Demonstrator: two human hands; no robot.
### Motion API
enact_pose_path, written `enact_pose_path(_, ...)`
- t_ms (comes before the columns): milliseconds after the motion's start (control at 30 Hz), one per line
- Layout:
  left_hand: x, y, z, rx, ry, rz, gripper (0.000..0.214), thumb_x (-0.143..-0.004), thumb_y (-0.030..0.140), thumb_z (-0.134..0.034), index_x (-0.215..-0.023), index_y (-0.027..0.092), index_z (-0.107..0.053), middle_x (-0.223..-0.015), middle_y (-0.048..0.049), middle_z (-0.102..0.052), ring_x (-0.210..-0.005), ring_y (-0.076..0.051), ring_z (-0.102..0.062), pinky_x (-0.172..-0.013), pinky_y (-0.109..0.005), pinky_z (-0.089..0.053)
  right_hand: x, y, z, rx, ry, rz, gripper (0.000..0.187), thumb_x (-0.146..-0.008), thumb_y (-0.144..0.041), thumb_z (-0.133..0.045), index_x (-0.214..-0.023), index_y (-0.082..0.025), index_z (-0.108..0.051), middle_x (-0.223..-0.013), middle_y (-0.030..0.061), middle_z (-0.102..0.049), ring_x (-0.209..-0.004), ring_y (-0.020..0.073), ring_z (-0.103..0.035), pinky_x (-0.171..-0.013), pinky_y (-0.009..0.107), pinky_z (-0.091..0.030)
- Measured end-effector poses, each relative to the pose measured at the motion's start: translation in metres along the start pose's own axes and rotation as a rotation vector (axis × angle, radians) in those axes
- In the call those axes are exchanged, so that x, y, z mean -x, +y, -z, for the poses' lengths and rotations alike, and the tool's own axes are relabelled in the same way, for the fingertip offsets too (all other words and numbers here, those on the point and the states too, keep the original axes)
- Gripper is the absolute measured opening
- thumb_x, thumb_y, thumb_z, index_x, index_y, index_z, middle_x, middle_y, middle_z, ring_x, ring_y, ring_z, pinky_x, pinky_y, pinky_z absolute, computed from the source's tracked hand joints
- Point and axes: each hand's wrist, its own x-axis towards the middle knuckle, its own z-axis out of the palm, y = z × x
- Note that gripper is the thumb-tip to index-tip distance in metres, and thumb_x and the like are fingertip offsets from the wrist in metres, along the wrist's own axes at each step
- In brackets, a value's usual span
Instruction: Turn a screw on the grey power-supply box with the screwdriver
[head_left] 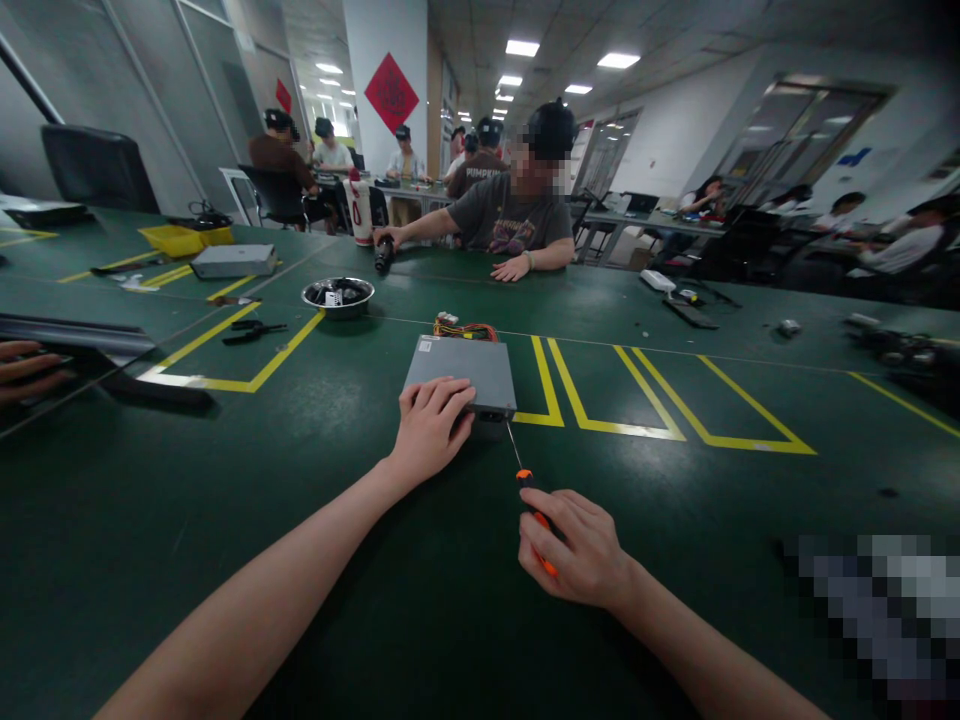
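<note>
A grey computer power supply (469,365) lies flat on the green table, with a bundle of coloured wires (469,330) coming out at its far side. My left hand (435,425) grips its near left part, fingers over the top and thumb at the front face. In my right hand (574,545) is a screwdriver (524,477) with an orange and black handle, the fingers wrapped round it. Its thin shaft points up and away, and the tip is at the near right corner of the power supply. Whether the tip sits in a screw is too small to tell.
Left of the power supply stand a metal bowl (337,298) of small parts and a black tool (253,330). Farther off are another grey box (234,261) and a yellow tray (185,238). A person (517,200) sits opposite; another person's hand (30,370) is at far left. Yellow tape marks the table.
</note>
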Motion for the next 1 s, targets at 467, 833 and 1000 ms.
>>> enact_pose_path(467,0.0,0.0003,0.0008,-0.016,-0.003,-0.003,0.026,-0.084,0.026,-0.048,-0.11,0.025,-0.052,-0.12,-0.004,-0.056,-0.114,-0.022,-0.045,-0.092,-0.041,-0.027,-0.0025,-0.0064,0.0016,-0.03,-0.144,0.037,0.032,-0.079,-0.033,-0.05,-0.105,-0.015,-0.054,-0.104,0.0163,-0.057,-0.091,0.0207,-0.056,-0.069,0.032,-0.049)
enact_pose_path(833,0.0001,-0.0006,0.0002,-0.004,-0.003,-0.003,0.026,-0.085,0.026,-0.048,-0.111,0.025,-0.052,-0.12,-0.0032,-0.056,-0.114,-0.022,-0.045,-0.092,-0.041,-0.026,0.0018,-0.0046,-0.0077,-0.093,-0.049,0.004,0.011,-0.078,-0.025,-0.053,-0.083,-0.015,-0.052,-0.092,0.011,-0.064,-0.068,0.0129,-0.057,-0.059,0.026,-0.046)
enact_pose_path(1000,0.0003,-0.0005,0.0006,-0.004,-0.007,-0.008,0.026,-0.085,0.027,-0.047,-0.111,0.025,-0.052,-0.121,-0.0033,-0.055,-0.114,-0.022,-0.045,-0.092,-0.041,-0.026,-0.0011,-0.0053,-0.0045,-0.095,-0.168,0.013,0.032,-0.081,-0.04,-0.046,-0.097,-0.014,-0.054,-0.099,0.0156,-0.061,-0.082,0.019,-0.059,-0.065,0.029,-0.05)
